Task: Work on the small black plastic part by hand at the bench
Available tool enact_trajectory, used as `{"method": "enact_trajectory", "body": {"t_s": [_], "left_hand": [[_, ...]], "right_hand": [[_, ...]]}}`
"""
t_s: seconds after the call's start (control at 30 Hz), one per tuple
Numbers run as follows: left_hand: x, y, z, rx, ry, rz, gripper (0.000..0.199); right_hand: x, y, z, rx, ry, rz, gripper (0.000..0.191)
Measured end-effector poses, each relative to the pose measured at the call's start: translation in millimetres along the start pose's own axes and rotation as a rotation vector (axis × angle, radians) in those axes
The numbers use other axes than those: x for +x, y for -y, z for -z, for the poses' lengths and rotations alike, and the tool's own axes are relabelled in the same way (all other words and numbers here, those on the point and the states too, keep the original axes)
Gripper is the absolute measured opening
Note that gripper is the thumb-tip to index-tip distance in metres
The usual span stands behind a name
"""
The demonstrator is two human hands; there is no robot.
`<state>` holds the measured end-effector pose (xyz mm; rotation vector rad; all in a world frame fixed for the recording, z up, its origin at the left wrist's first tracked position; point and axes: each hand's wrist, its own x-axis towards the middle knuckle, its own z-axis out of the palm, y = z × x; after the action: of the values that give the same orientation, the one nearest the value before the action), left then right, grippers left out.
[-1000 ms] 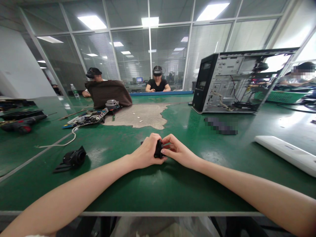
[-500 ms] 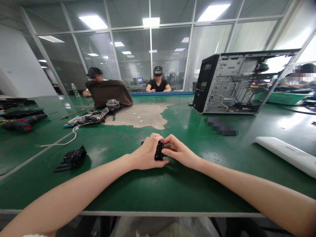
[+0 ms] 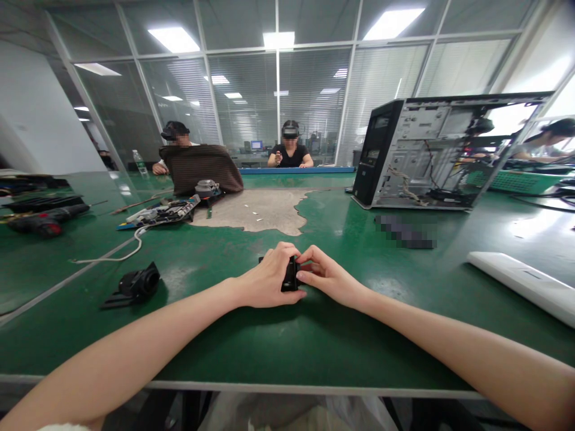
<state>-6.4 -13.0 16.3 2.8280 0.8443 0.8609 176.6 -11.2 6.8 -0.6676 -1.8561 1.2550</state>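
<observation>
Close to the middle of the green table, a small black plastic part (image 3: pixel 290 276) is gripped between my two hands. My left hand (image 3: pixel 268 276) wraps over it from the left and hides most of it, thumb along the near side. From the right, my right hand (image 3: pixel 321 269) pinches the part's right edge with thumb and fingertips. What kind of part it is I cannot make out. Further left lies another black plastic piece (image 3: pixel 135 284) with a round, ring-like end, touched by neither hand.
An opened computer case (image 3: pixel 417 155) stands at the back right. A white flat casing (image 3: pixel 523 281) lies at the right. Circuit boards (image 3: pixel 162 212) with a white cable, a power drill (image 3: pixel 47 221) and a brown cover (image 3: pixel 200 170) are at the left. Co-workers sit beyond.
Both hands keep the same hold on the black part, almost unmoved. The view has shifted slightly. Across the table, a co-worker's hand has risen.
</observation>
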Motion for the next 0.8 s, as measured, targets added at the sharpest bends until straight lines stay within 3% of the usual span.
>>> {"method": "enact_trajectory", "body": {"t_s": [0.33, 0.57, 0.8], "left_hand": [[-0.3, -2.4, 1.5, 0.004, 0.032, 0.039, 0.065], [0.5, -1.5, 1.8, -0.002, 0.022, 0.017, 0.065], [0.0, -3.4, 3.8, 0.004, 0.029, 0.041, 0.063]], "right_hand": [[-5.6, 0.7, 1.2, 0.002, 0.073, 0.006, 0.029], [-0.8, -2.0, -2.0, -0.001, -0.004, 0.014, 0.023], [-2.3, -2.4, 0.4, 0.049, 0.081, -0.003, 0.032]]}}
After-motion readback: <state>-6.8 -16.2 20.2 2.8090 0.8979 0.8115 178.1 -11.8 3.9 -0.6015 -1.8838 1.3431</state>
